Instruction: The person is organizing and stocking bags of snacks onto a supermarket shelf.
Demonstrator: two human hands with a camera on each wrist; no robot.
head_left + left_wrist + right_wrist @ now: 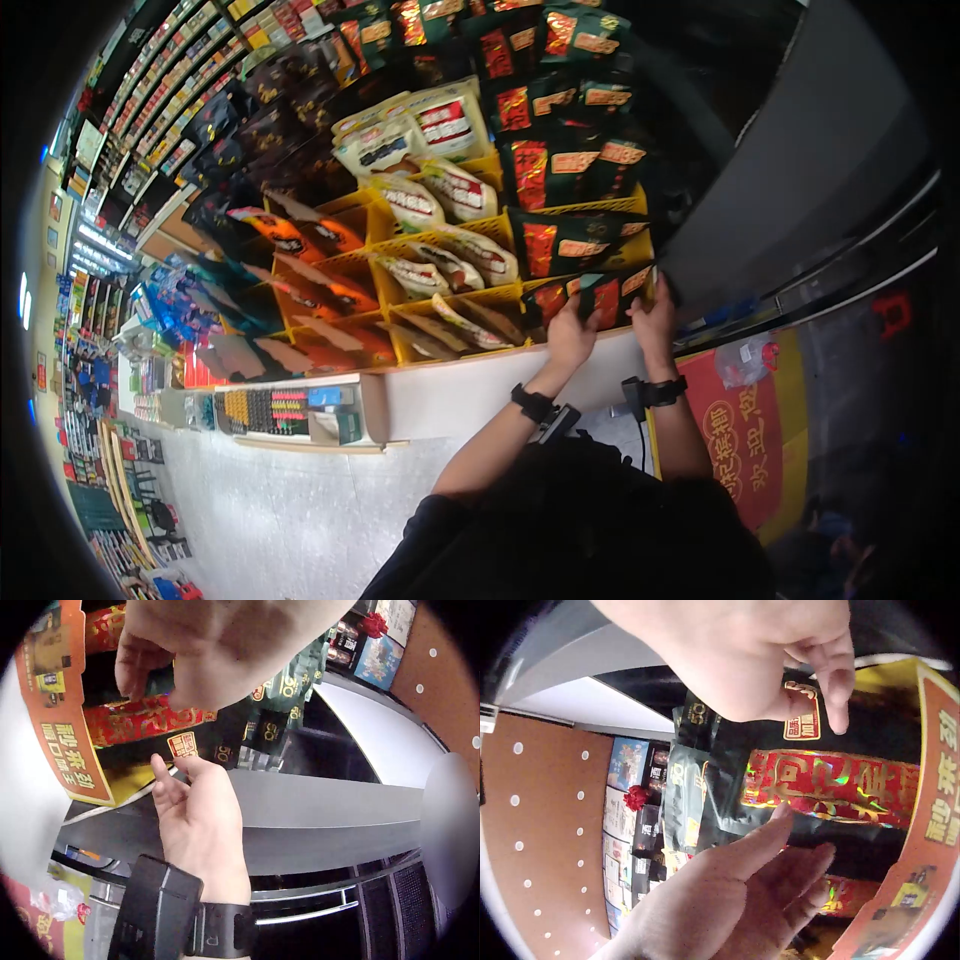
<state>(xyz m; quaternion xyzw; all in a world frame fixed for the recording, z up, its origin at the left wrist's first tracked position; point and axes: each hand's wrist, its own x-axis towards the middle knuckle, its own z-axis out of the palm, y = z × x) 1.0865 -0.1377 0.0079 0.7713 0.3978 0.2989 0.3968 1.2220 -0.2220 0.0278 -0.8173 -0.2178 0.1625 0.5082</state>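
Dark snack pouches (605,296) with red-and-gold labels stand in the front right compartment of the yellow divided rack (650,240). My left hand (572,335) is at the left side of these pouches. In the right wrist view, its thumb lies by the shiny red label (832,787), with the fingers extended over the dark packaging. My right hand (655,320) is at the compartment's right corner. Its thumb and fingertips touch the front pouch beside the small gold-edged stamp (801,712), spread apart. An orange printed card edge (64,727) runs along the rack's front.
More dark pouches (570,160) rise in rows behind. Cream pouches (440,200) and orange pouches (320,290) fill compartments to the left. A grey panel (790,180) borders the rack on the right. Below stands a red-and-yellow sign (745,430); a low shelf (375,410) juts out at left.
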